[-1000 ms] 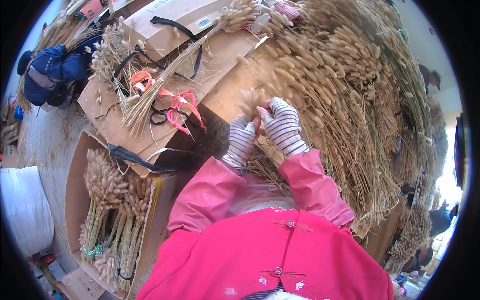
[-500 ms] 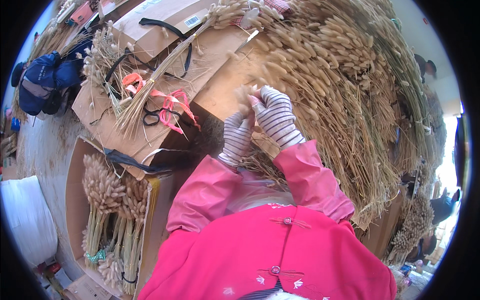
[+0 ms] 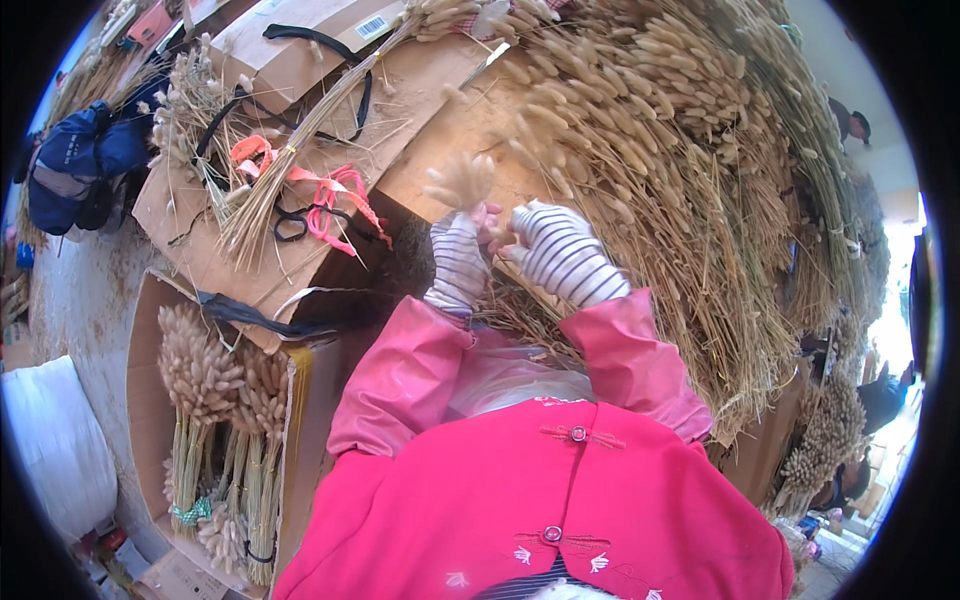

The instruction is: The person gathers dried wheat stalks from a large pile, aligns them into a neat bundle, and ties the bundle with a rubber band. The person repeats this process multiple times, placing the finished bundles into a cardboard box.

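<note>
In the head view, the only one there is, I see the person's left hand (image 3: 460,258) closed around a small bunch of furry grass heads (image 3: 462,182), which fan out above its fingers, over a bare wooden surface (image 3: 425,165). The right hand (image 3: 568,252) is just beside it, with its fingers bent toward the stems; whether it pinches a stem, I cannot tell. The large pile of dried grass (image 3: 680,240) lies to the right, and a longer bundle (image 3: 275,195) rests on the cardboard (image 3: 185,235) at the left. By my judgement, the step in hand is the arranging of this little bunch; the next move seems to call for a steady left grip, so that the right fingers can adjust stems without bruising the soft heads. Compared with half a second ago, the right hand has moved away from the heads, the bunch shows more fully, and the left hand is more upright.
</note>
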{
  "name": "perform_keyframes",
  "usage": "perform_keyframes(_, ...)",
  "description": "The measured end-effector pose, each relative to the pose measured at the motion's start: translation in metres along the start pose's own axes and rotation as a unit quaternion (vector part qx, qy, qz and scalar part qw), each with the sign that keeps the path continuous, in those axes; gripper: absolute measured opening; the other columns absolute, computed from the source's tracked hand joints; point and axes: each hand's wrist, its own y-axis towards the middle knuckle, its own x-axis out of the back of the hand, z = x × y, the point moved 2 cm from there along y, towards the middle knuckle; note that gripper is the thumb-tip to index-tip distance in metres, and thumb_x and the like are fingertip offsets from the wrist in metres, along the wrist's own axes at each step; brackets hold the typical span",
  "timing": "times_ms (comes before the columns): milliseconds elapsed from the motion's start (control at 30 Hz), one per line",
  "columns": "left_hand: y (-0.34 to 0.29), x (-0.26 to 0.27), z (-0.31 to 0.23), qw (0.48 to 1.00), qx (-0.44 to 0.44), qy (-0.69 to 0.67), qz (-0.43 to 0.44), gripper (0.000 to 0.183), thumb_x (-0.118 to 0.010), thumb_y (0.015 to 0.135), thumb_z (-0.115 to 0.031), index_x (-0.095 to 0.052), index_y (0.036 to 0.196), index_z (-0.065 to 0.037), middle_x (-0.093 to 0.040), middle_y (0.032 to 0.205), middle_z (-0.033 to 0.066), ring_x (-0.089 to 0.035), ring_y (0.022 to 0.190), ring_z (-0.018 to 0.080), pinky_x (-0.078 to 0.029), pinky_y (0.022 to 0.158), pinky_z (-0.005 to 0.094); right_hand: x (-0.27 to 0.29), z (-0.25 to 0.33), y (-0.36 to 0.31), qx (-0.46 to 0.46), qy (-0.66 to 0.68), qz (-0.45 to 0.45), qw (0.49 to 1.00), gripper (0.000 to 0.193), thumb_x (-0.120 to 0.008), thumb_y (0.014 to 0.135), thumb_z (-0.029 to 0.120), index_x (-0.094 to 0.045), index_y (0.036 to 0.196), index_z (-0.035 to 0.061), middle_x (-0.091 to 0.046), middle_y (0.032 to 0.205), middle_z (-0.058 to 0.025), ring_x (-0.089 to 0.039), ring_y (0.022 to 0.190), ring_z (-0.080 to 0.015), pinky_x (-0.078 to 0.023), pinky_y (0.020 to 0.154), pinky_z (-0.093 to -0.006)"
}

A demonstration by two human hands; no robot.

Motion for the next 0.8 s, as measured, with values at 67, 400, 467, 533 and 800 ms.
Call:
perform_keyframes(67, 0.000, 0.001, 0.000, 1.000, 0.004, 0.004, 0.007, 0.026, -0.061, 0.085, -0.021, -0.056, 0.093, 0.003, -0.051, 0.071, 0.0006, -0.048, 0.057, 0.0110, -0.040, 0.052, 0.0231, -0.006, 0.007, 0.000, -0.013, 0.000, -0.016, 1.000, 0.019, -0.065, 0.072, 0.025, -0.066, 0.074, 0.0061, -0.063, 0.072, -0.0166, -0.062, 0.072, -0.0327, -0.049, 0.066, -0.0406)
perform_keyframes(400, -0.015, -0.018, -0.015, 0.997, -0.031, -0.010, 0.067, 0.008, -0.057, 0.084, -0.012, -0.057, 0.081, -0.005, -0.052, 0.067, -0.0020, -0.047, 0.055, 0.0073, -0.039, 0.048, 0.0228, 0.007, 0.017, 0.013, -0.129, 0.519, -0.018, 0.845, 0.014, -0.058, 0.084, 0.009, -0.063, 0.084, -0.0035, -0.060, 0.060, -0.0078, -0.060, 0.054, -0.0117, -0.050, 0.048, -0.0266)
perform_keyframes(467, -0.018, -0.019, -0.017, 0.997, -0.027, -0.014, 0.069, 0.008, -0.061, 0.081, -0.013, -0.058, 0.080, -0.005, -0.053, 0.067, -0.0003, -0.045, 0.054, 0.0075, -0.037, 0.047, 0.0222, 0.012, 0.022, 0.015, -0.120, 0.433, -0.027, 0.893, 0.013, -0.058, 0.084, 0.008, -0.063, 0.087, -0.0037, -0.060, 0.058, -0.0079, -0.059, 0.050, -0.0122, -0.049, 0.045, -0.0267)
perform_keyframes(533, -0.020, -0.021, -0.018, 0.998, -0.030, -0.026, 0.049, 0.016, -0.066, 0.079, -0.017, -0.059, 0.078, -0.003, -0.055, 0.067, 0.0037, -0.042, 0.051, 0.0084, -0.033, 0.045, 0.0216, 0.018, 0.025, 0.016, -0.105, 0.468, -0.049, 0.876, 0.012, -0.055, 0.084, 0.005, -0.063, 0.087, -0.0041, -0.060, 0.061, -0.0074, -0.059, 0.051, -0.0111, -0.050, 0.044, -0.0248)
perform_keyframes(800, -0.026, -0.037, -0.028, 0.987, 0.030, -0.047, 0.149, 0.021, -0.064, 0.084, -0.023, -0.061, 0.083, -0.002, -0.051, 0.063, -0.0005, -0.034, 0.047, 0.0064, -0.026, 0.041, 0.0215, 0.023, 0.017, 0.018, -0.160, 0.570, -0.170, 0.788, 0.014, -0.056, 0.084, 0.005, -0.060, 0.089, -0.0072, -0.058, 0.058, -0.0061, -0.057, 0.043, -0.0134, -0.046, 0.037, -0.0257)
